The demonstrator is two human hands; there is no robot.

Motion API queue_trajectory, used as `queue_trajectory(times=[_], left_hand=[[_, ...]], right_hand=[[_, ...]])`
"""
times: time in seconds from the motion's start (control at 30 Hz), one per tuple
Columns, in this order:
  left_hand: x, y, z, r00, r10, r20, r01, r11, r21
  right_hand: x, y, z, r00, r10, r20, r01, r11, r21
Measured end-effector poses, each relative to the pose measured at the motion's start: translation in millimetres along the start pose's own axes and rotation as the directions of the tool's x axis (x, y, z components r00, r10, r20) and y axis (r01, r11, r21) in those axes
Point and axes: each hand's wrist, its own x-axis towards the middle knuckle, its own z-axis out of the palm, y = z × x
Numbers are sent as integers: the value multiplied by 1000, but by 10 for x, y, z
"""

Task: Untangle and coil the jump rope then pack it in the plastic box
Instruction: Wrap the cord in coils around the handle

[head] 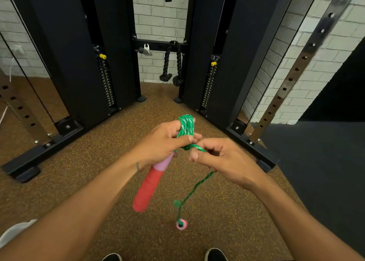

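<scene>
Your left hand [164, 140] is closed around the jump rope [186, 127]: the fingers [184, 139] curl tight over a bundle of green coils that stands up above your knuckles, and the same grip traps the top of the red and pink handle [147, 185], which slants down and toward you below the wrist. Your right hand [221, 158] sits just beside it, nearly touching, with the thumb [194, 156] and forefinger pressed together on a green strand where it leaves the coils; the other fingers are half curled and hold nothing that you can see. From that pinch the loose tail of the rope drops toward the brown speckled floor [98, 162], passes a small knot [177, 203] and ends in the second handle [181, 224], seen end-on, pink and small, hanging between your arms. Behind your hands stand the black uprights of a cable machine [79, 53], with a black triceps rope [173, 63] hung on its crossbar.
</scene>
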Motion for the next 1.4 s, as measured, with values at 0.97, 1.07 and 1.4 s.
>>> queue_trajectory(times=[0.97,1.07,1.4], left_hand=[[-95,115,116,932,39,360,106,921,-374],[-83,130,85,956,63,286,80,883,-462],[-72,174,51,998,53,42,-29,893,-450]], right_hand=[[129,195,-139,976,59,-207,20,932,361],[138,209,-122,981,72,-179,-2,931,364],[119,213,-9,982,187,6,-185,967,178]])
